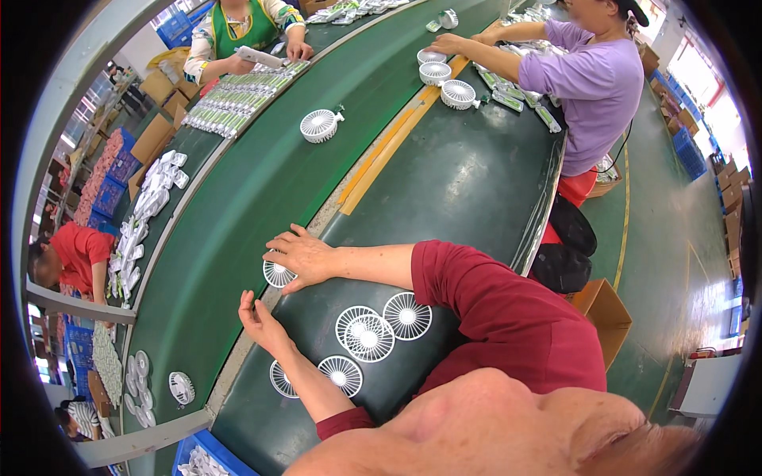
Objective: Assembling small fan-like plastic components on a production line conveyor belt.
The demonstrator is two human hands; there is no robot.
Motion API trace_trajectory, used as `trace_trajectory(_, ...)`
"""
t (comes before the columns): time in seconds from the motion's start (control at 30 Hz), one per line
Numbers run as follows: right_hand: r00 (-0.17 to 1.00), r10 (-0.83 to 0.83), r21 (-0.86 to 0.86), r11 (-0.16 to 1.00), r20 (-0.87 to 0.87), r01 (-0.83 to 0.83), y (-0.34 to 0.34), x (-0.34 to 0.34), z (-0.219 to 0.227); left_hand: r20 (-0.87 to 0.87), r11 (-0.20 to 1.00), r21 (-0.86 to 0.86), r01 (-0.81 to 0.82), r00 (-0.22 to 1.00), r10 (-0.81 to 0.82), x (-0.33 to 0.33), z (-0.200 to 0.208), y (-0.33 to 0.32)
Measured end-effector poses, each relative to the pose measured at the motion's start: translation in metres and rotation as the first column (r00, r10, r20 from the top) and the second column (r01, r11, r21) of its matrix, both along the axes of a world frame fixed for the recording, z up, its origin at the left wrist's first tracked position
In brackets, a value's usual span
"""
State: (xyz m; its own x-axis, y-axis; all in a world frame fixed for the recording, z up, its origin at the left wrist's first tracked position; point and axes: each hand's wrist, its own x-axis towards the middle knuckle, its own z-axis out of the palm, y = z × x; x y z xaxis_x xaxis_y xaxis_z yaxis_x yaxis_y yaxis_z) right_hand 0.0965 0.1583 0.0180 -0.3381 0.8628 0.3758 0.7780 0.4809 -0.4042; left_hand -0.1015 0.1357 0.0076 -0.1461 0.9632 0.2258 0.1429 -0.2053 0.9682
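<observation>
My right hand (pixel 305 258) reaches over a white fan (pixel 278 274) at the edge between the dark worktop and the green belt. Its fingers and thumb curve around the fan's round grille and partly cover it. Just nearer, my left hand (pixel 264 324) is raised with its fingers apart and nothing in it. Several loose white round fan grilles lie on the worktop beneath my arms. One grille (pixel 408 316) lies nearest my right sleeve, and two overlapping grilles (pixel 367 339) are beside it. Another grille (pixel 340 375) sits by my left forearm, which partly hides one more (pixel 282 379).
Along the green conveyor belt (pixel 230 214) stand a white fan (pixel 319 125) and another (pixel 182 387). A co-worker in purple (pixel 587 79) handles fans at far right; one in a green apron (pixel 242 36) works across the belt. A blue crate (pixel 208 456) is at the near left.
</observation>
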Motion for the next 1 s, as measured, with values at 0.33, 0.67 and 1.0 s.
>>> trace_trajectory(0.33,1.000,0.006,-0.010,1.000,-0.007,-0.006,0.0006,0.0009,0.0002,-0.003,1.000,0.005,0.003,1.000,-0.003,0.0007,-0.0018,0.0014)
trace_trajectory(0.67,1.000,-0.004,-0.010,1.000,0.005,0.004,0.0005,0.0003,0.0000,-0.021,1.000,0.017,0.007,1.000,-0.006,0.0019,0.0001,0.0002)
trace_trajectory(1.0,1.000,-0.012,0.003,1.000,0.004,0.012,-0.0020,0.0007,0.0003,-0.052,1.000,0.027,0.002,0.999,-0.001,0.0035,0.0007,-0.0013)
